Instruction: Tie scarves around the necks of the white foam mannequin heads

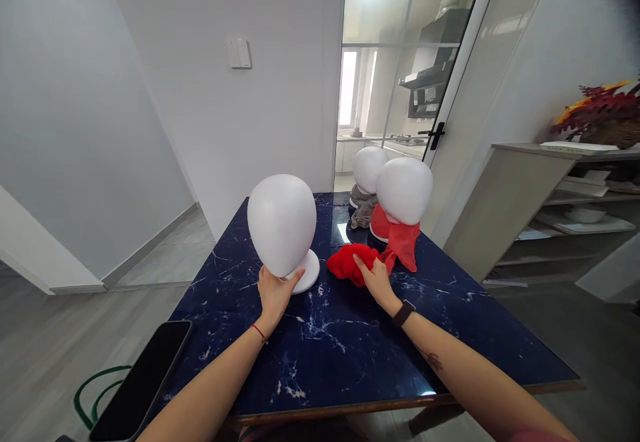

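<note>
My left hand is wrapped round the neck of a white foam mannequin head that stands on its round base on the dark blue marble table. My right hand is closed on a bunched red cloth lying just right of that head. Behind the cloth stands a second white head with a red scarf tied round its neck. A third white head stands further back with a grey cloth at its base.
A black phone lies at the table's near left corner, over a green-handled thing below. A glass sliding door stands behind the table. To the right is a shelf unit with red and yellow flowers.
</note>
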The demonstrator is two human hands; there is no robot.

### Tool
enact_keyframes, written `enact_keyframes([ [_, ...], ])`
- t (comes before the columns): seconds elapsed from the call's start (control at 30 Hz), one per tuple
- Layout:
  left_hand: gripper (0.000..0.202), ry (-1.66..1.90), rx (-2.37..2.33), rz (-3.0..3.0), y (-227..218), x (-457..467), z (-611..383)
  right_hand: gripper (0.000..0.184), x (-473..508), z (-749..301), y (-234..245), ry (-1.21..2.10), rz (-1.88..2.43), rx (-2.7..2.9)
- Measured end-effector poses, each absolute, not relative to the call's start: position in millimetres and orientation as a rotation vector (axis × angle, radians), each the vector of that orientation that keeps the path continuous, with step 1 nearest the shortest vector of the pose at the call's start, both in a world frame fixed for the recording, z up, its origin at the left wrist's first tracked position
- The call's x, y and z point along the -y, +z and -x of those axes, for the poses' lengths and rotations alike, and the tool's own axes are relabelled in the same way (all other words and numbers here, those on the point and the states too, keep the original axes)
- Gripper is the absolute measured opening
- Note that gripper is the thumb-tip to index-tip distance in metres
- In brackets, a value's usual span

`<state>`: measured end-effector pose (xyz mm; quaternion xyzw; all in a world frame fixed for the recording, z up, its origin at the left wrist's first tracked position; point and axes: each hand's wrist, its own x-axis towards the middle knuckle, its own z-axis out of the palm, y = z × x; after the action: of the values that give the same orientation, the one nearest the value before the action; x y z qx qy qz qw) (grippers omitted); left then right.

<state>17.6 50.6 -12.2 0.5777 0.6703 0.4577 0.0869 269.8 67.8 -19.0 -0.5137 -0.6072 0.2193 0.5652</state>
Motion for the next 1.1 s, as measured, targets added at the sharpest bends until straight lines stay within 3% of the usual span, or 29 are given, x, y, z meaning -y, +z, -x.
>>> enact_keyframes([
  [0.5,0.087,1.287,-2.094,-1.720,-20.2,-50.7,-20.1,0.038,-67.6,-269.2,-19.2,0.496,1.214,1.486],
  [0.73,0.070,1.353,-1.944,-1.836,-20.1,-58.1,-15.6,0.045,-67.5,-269.9,-20.5,0.635,1.184,1.381],
  [0.93,0.078,1.323,-2.032,-1.791,-21.0,-58.2,-15.8,0.049,-63.1,-268.2,-14.4,0.681,1.093,1.403],
  [1.1,0.076,1.342,-1.946,-1.770,-22.4,-59.2,-14.9,0.050,-61.3,-271.8,-8.8,0.529,1.118,1.335],
])
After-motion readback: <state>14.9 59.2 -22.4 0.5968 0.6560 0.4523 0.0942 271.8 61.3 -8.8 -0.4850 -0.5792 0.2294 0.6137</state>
